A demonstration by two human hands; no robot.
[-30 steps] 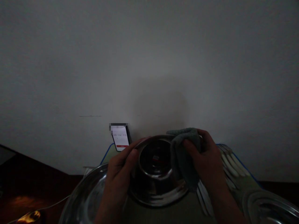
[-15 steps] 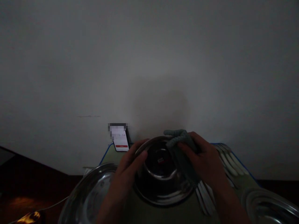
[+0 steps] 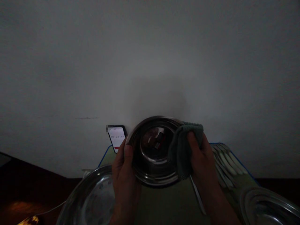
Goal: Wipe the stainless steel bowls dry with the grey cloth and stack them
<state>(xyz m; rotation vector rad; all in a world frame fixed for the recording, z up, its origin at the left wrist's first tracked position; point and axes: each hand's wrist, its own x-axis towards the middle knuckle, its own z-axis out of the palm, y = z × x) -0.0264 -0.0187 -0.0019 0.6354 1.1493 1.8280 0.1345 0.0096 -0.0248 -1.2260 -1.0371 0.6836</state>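
A shiny metal bowl (image 3: 154,170) is held up, tilted, above the green-topped table. My left hand (image 3: 124,168) grips its left rim, thumb on the near face and fingers behind. In my right hand (image 3: 200,153) is a folded grey-green cloth (image 3: 184,150), pressed over the bowl's right rim with the thumb on top. The fingers of that hand are mostly hidden behind the cloth and bowl. A small label shows at the bowl's middle.
A large metal basin (image 3: 93,193) stands at the left, and metal dishes (image 3: 269,206) at the right. Several pieces of cutlery (image 3: 227,162) lie on the table's (image 3: 161,206) right side. A phone (image 3: 116,137) leans against the wall (image 3: 150,62) at the back left.
Both hands have raised the bowl, and it now faces me more. The cloth has shifted from the top right of the rim down along its right side.
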